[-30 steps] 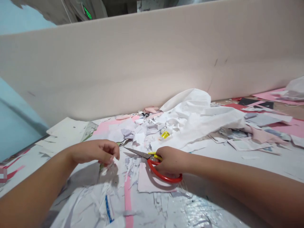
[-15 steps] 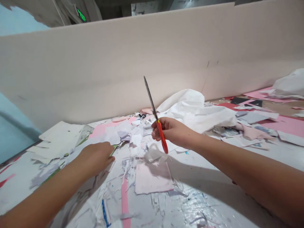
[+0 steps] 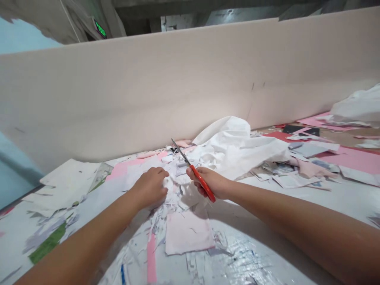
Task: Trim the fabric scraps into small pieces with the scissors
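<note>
Your right hand (image 3: 212, 184) has brought the red-handled scissors (image 3: 202, 183) down, wrapped firmly round them, closed blades pointing over the paper scraps (image 3: 175, 171) near the worktop's (image 3: 261, 253) far edge. Your half-curled left hand (image 3: 150, 187) rests on those scraps; any grip is hidden.

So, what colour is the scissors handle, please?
The scissors handle is red, best seen in the head view.

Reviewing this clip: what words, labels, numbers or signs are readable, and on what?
None can be read.
The lit green sign at top left is too small to read.
The blue mark on a paper scrap and the printed paper scraps at right are too blurred.
</note>
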`<state>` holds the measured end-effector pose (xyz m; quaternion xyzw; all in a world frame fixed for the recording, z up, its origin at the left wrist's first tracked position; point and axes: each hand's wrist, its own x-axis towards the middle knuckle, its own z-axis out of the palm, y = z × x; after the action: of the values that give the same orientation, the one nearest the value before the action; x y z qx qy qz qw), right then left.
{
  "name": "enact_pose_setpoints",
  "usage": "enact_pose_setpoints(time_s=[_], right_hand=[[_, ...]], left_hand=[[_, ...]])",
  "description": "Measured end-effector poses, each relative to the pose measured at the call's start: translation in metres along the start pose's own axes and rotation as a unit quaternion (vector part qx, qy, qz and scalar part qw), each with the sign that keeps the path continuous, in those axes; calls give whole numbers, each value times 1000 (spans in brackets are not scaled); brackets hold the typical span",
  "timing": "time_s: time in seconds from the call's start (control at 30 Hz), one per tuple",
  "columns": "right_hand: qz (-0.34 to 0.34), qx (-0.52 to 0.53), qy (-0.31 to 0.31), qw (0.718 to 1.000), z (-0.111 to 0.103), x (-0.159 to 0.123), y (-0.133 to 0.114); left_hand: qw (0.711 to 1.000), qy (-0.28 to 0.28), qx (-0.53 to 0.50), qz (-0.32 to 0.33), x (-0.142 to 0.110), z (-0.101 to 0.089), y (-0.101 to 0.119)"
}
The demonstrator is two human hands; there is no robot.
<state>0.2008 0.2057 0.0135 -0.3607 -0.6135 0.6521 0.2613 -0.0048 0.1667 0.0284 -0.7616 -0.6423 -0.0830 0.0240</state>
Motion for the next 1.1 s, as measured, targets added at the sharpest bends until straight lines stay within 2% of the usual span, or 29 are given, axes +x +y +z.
enact_pose_setpoints(time_s=[0.17, 0.3, 0.37, 0.47, 0.57, 0.73, 0.83, 0.97, 1.1], right_hand=[[-35, 50, 22, 998, 3, 4, 11], [-72, 98, 77, 990, 6, 8, 15], [-90, 128, 85, 984, 9, 8, 15], [-99, 156, 66, 980, 12, 6, 15], [-86, 159, 48, 982, 15, 3, 15], [-83, 145, 41, 985, 15, 1, 16], [-75, 151, 61, 984, 15, 1, 16], [-59, 156, 51, 985, 16, 1, 16], [-54, 141, 11, 989, 17, -3, 12]], left_hand=[[993, 52, -98, -26, 13, 4, -5], [968, 82, -229, -70, 8, 1, 2], [953, 69, -284, -76, 5, 2, 12], [932, 28, -354, -75, 0, 4, 27], [890, -7, -447, -84, -3, 6, 33], [840, -41, -533, -93, -6, 6, 20], [810, -36, -578, -96, -6, 8, 10], [802, -18, -587, -104, -7, 12, 6], [792, -56, -600, -100, -10, 11, 13]])
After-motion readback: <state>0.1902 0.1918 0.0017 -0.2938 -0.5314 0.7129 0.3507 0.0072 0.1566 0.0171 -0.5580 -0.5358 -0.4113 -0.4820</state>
